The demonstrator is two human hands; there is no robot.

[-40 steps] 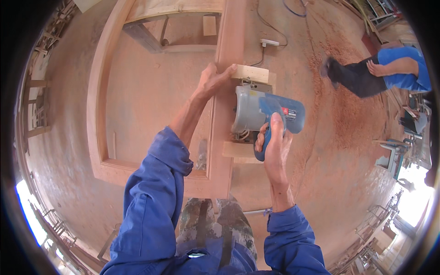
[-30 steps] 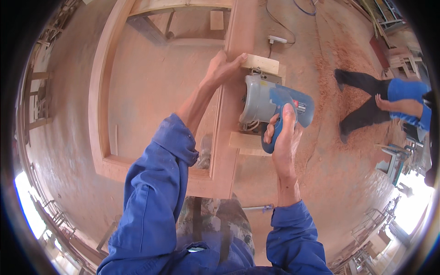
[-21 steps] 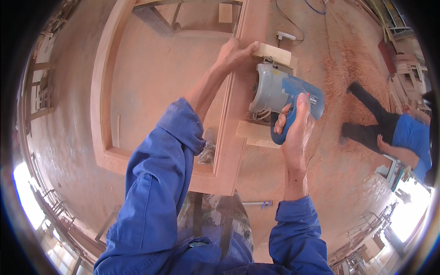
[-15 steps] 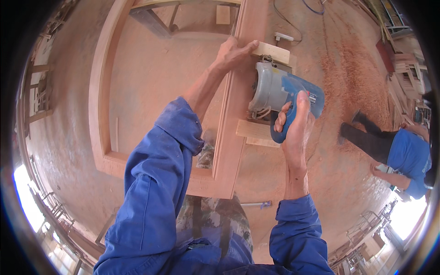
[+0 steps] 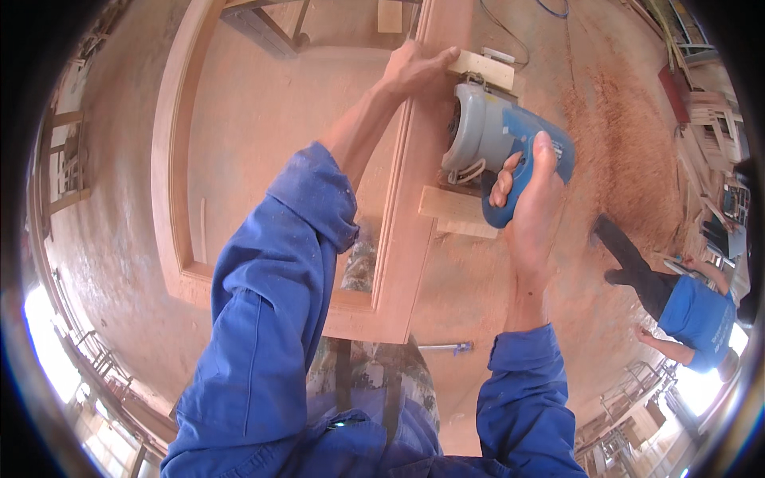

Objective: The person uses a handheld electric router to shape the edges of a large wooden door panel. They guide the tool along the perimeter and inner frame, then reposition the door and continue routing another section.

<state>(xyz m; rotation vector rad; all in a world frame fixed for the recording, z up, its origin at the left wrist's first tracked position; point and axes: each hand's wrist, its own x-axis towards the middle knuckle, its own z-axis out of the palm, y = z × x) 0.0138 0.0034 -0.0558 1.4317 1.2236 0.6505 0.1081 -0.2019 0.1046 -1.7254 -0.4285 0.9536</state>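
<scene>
My right hand (image 5: pixel 532 182) is wrapped around the handle of a blue-and-grey power tool (image 5: pixel 490 127). The tool lies sideways against the right stile of a large wooden frame (image 5: pixel 398 271). A pale wood block (image 5: pixel 488 68) sits at the tool's far end, and another wood strip (image 5: pixel 450 205) at its near end; both reach onto the stile. My left hand (image 5: pixel 410 70) grips the stile beside the far block, its thumb stretched toward the block and its fingers partly hidden. Where the tool meets the wood is hidden by its grey housing.
Reddish shavings (image 5: pixel 629 159) cover the floor at right. A co-worker in a blue shirt (image 5: pixel 700 319) is at the far right. A cable (image 5: pixel 510 36) lies beyond the tool. A metal stand (image 5: pixel 263 28) is under the frame's far end; a clamp (image 5: pixel 462 348) lies near my legs.
The power tool, with its wood blocks, has shifted a little away from me along the stile. Both my hands moved with it. The co-worker has changed posture.
</scene>
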